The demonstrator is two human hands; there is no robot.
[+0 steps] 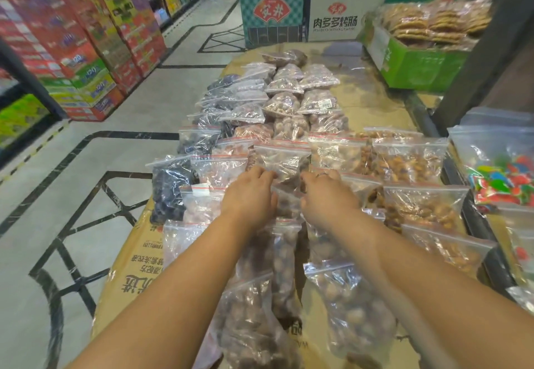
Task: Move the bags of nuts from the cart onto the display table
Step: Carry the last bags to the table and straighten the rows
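Note:
Several clear zip bags of nuts lie in rows on a cardboard-covered display table (135,261). My left hand (250,195) and my right hand (328,195) both reach to one bag of brown nuts (284,160) in the middle of the table. Each hand's fingers touch the bag's lower corners, left hand on the left side, right hand on the right. A ring shows on my right hand. Whether the fingers pinch the bag or only rest on it is unclear. Dark nuts fill bags (169,186) along the left edge. No cart is in view.
A green box of packed biscuits (422,62) stands at the table's far right. Bags of coloured candy (502,172) lie on a shelf to the right, behind a dark post (479,53). Freezers (271,7) stand beyond the table. Stacked cartons (86,50) line the aisle at left.

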